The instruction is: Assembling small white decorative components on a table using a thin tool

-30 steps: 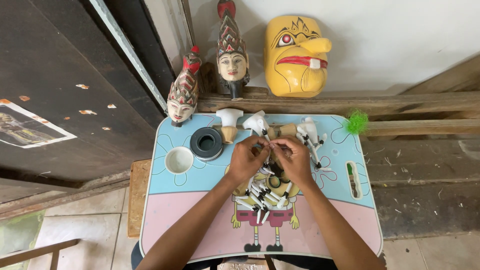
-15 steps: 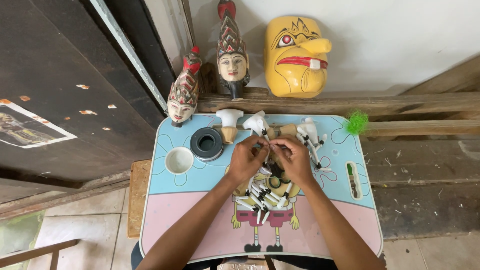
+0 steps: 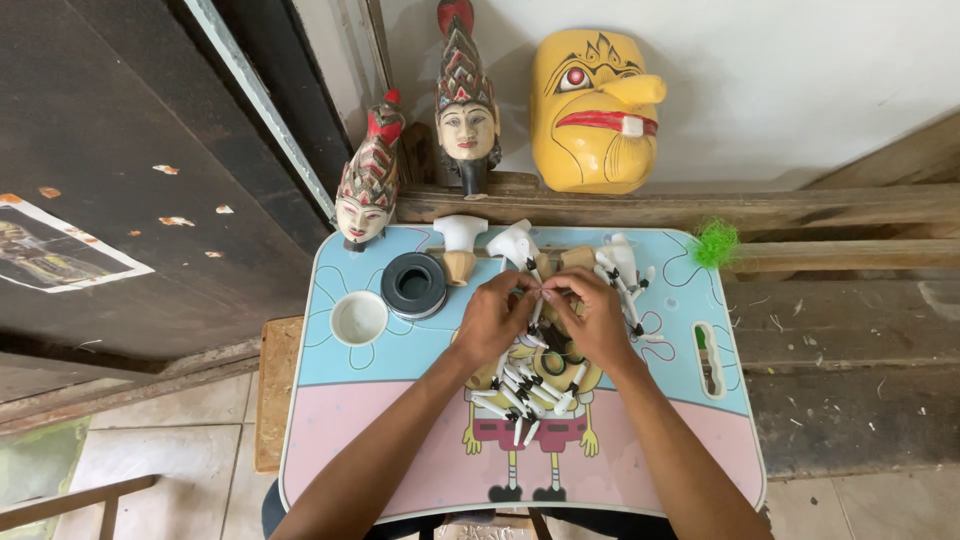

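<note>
Pink and pale-blue plastic makes up the small cartoon-printed desk [image 3: 340, 440], and near its middle lies a heap of small white pegs with black tips [image 3: 525, 385], just below both hands. Over that heap the left hand [image 3: 492, 318] and the right hand [image 3: 592, 318] meet fingertip to fingertip, each pinched shut on one small white piece [image 3: 537, 292] held between them; the step looks like fine joining work, calling for a steady, aligned push. Beyond stand a white cup [image 3: 359, 318], a black ring [image 3: 414, 284], carved puppet heads [image 3: 466, 110] and a yellow mask [image 3: 592, 110].
</note>
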